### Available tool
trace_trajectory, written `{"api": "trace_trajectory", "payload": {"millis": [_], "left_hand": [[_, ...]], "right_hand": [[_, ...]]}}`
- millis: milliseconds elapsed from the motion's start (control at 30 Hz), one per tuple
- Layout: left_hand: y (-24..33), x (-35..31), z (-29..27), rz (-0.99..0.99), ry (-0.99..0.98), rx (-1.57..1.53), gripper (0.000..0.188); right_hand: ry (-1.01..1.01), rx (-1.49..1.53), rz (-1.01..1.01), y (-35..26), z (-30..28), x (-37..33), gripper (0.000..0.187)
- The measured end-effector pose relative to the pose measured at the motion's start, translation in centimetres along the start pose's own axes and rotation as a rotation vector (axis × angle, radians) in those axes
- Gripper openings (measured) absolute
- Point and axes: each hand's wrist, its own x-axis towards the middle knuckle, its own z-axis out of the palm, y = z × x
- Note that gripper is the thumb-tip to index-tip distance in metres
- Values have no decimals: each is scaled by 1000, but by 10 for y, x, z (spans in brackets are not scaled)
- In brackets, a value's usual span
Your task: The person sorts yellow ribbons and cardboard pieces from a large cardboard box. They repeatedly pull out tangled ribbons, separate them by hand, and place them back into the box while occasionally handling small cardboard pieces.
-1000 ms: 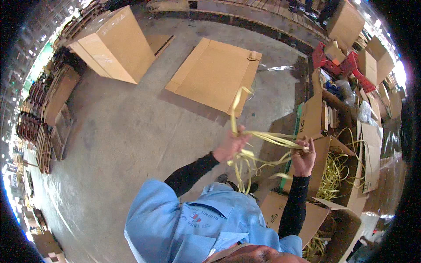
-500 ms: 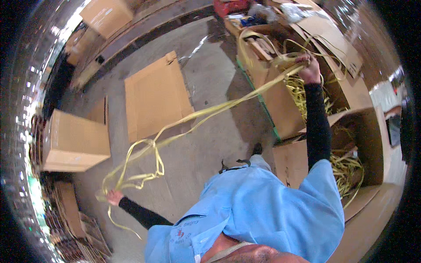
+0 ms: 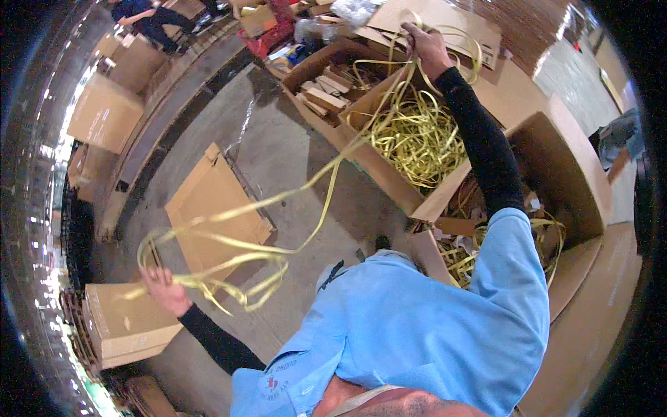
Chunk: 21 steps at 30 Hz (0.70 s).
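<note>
A long yellow packing strap point(image 3: 246, 207) hangs in loose loops between my two raised hands. My left hand point(image 3: 168, 292), at the lower left above a closed carton, is closed on one end of it, with loops around the fingers; motion blurs the exact grip. At the upper right my right hand point(image 3: 427, 52) grips the other end, and more loops stand out beside its wrist. Below my right arm, an open cardboard box point(image 3: 389, 179) holds a tangled heap of yellow strapping point(image 3: 417, 139).
Nearer me on the right stands another open box point(image 3: 566, 187) with strapping and scraps. An open box of cardboard pieces point(image 3: 326, 90) adjoins the heap. A flat cardboard sheet point(image 3: 215, 208) lies on the floor. Cartons point(image 3: 104, 111) line the left. Other people point(image 3: 156, 24) are at the far left and right edge.
My view has turned to the right. My left hand has risen in the picture with its strap loops, and my right hand is higher, above the boxes. More of the strapping heap shows.
</note>
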Motion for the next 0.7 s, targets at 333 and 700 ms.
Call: {"api": "trace_trajectory", "payload": {"millis": [333,700], "left_hand": [[8,-69,427,-116,-951,-877,42],[-272,-264,600,-460,-915,-602,43]], "right_hand": [[-121,-230,-535,-103,-83,-41,24],[75,-708,-569,-45,-158,-26,29]]}}
